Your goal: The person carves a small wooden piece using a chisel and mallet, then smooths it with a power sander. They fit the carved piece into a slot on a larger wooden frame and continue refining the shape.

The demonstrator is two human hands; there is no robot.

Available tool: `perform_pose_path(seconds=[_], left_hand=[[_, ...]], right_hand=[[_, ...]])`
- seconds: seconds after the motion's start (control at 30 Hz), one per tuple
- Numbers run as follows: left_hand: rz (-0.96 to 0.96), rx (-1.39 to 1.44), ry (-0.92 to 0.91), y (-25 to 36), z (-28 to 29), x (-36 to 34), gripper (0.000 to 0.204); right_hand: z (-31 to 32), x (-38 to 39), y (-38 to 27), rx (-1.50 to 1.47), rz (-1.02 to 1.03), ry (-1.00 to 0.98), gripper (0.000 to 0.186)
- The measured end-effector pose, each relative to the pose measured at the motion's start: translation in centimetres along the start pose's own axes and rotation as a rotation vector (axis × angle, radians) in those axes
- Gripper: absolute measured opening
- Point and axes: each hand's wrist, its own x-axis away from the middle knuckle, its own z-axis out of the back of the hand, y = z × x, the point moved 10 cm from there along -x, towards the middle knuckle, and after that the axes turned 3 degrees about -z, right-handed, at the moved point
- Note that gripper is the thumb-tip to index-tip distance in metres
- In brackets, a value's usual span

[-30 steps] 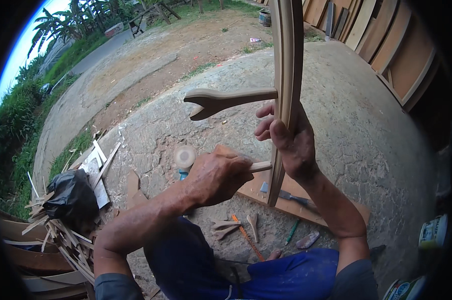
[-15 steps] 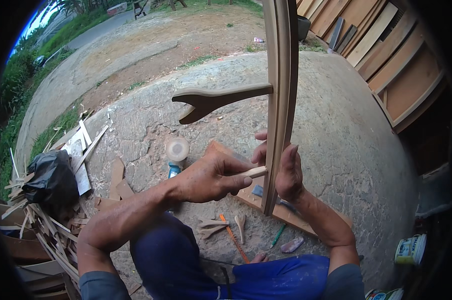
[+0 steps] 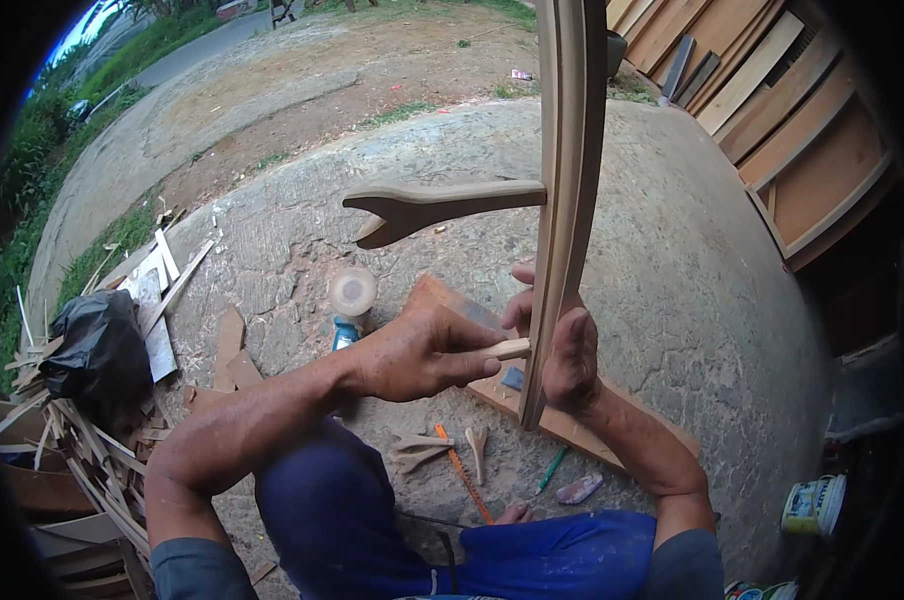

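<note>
A long, grooved wooden rail [image 3: 564, 150] stands upright in front of me, running past the top of the view. My right hand [image 3: 570, 360] grips it near its lower end, with the thumb on the right side and fingers showing on the left. A forked wooden piece [image 3: 442, 205] juts leftward from the rail, its plain end meeting the rail's edge. My left hand [image 3: 422, 352] pinches a pale wooden stick [image 3: 509, 349], whose tip touches or nearly touches the rail lower down. The palm hides the stick's other end.
Below my hands lie a plank [image 3: 602, 440], several forked wooden pieces [image 3: 422, 452], an orange strip [image 3: 465, 475] and a green pencil [image 3: 550, 470]. A round clear container [image 3: 353, 292] stands beyond my left forearm. Wood scraps surround a black bag [image 3: 100, 345]; boards [image 3: 772, 110] lean at right.
The rail's upper part has shifted slightly right, and its lower end a little left. My left hand still holds the stick against or near it, almost unmoved.
</note>
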Motion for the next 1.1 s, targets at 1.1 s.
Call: perform_pose_path(seconds=[1.1], left_hand=[[-0.202,-0.165,0.091,2.0,0.5,0.9,0.032]], right_hand=[[0.0,-1.1,-1.5,-0.090,0.042,-0.029,0.076]])
